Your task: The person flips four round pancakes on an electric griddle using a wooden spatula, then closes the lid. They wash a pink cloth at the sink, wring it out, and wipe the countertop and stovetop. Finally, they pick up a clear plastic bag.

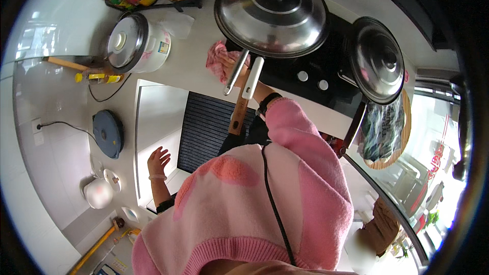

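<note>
My right hand point(230, 69) rests on a crumpled pink cloth point(216, 61) on the pale countertop point(191, 61), at the left edge of the black cooktop point(282, 72). Part of that hand is hidden under a metal handle point(237, 71), so its full hold on the cloth is only partly visible. Just beside it, a white handle point(253, 78) and a wooden handle point(240, 110) jut out over the counter edge. Above these sits a large pan under a domed steel lid point(263, 26). My left hand point(157, 162) hangs free over the floor side, fingers apart, holding nothing.
Left of the cloth stands a rice cooker point(154, 53), near a yellow-capped bottle point(103, 78) and a round blue appliance point(108, 133). A second lidded pan point(376, 59) occupies the cooktop's right. Beyond glass, a person point(384, 225) is partly visible.
</note>
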### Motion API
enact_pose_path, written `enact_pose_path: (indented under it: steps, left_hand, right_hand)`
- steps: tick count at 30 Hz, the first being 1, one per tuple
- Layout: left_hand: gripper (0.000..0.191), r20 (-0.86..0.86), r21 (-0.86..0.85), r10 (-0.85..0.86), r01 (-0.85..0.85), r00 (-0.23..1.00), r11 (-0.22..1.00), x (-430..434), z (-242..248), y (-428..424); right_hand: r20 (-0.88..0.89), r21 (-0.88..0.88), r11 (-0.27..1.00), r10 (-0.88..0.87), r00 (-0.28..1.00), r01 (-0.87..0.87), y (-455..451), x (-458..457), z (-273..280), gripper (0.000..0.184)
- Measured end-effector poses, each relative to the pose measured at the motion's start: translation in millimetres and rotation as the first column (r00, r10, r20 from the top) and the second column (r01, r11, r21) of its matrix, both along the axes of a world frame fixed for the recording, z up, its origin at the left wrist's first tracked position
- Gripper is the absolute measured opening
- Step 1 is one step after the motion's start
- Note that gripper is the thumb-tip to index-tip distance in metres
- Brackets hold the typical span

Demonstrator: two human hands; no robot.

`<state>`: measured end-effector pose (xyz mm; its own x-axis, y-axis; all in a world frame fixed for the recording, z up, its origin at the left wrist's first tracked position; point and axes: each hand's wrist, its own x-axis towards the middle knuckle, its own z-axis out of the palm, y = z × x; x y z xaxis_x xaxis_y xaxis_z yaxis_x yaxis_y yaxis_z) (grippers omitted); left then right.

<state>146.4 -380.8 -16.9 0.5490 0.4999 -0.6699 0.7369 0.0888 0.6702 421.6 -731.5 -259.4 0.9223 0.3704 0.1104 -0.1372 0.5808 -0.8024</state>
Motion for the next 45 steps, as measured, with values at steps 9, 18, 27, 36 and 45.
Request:
enact_pose_path:
  steps: [9,18,27,36,45]
  left_hand:
    - [0.034,0.059,-0.046,-0.192,0.194,0.980,0.980,68.7,-8.0,-30.1]
    - [0.034,0.125,-0.119,-0.302,0.317,0.945,0.941,113.2,-10.7,-54.7]
    - [0.035,0.153,-0.152,-0.357,0.379,0.922,0.913,129.7,-10.2,-62.0]
    - [0.036,0.146,-0.106,-0.339,0.356,0.929,0.929,118.8,-7.8,-52.9]
    - [0.035,0.166,-0.104,-0.330,0.350,0.929,0.931,121.7,-10.2,-56.9]
  right_hand:
    - [0.586,-0.800,0.155,-0.002,0.810,0.579,-131.9,-116.4,59.6,0.041]
    - [0.671,-0.738,-0.271,-0.397,0.627,0.618,-235.4,-208.3,72.2,0.024]
    - [0.576,-0.689,-0.114,-0.686,0.446,0.715,-213.1,-144.3,76.0,0.021]
    - [0.454,-0.836,-0.101,-0.678,0.578,0.539,-220.2,-107.6,75.4,0.019]
    - [0.629,-0.615,-0.337,-0.755,0.186,0.713,-242.5,-155.5,139.5,0.019]
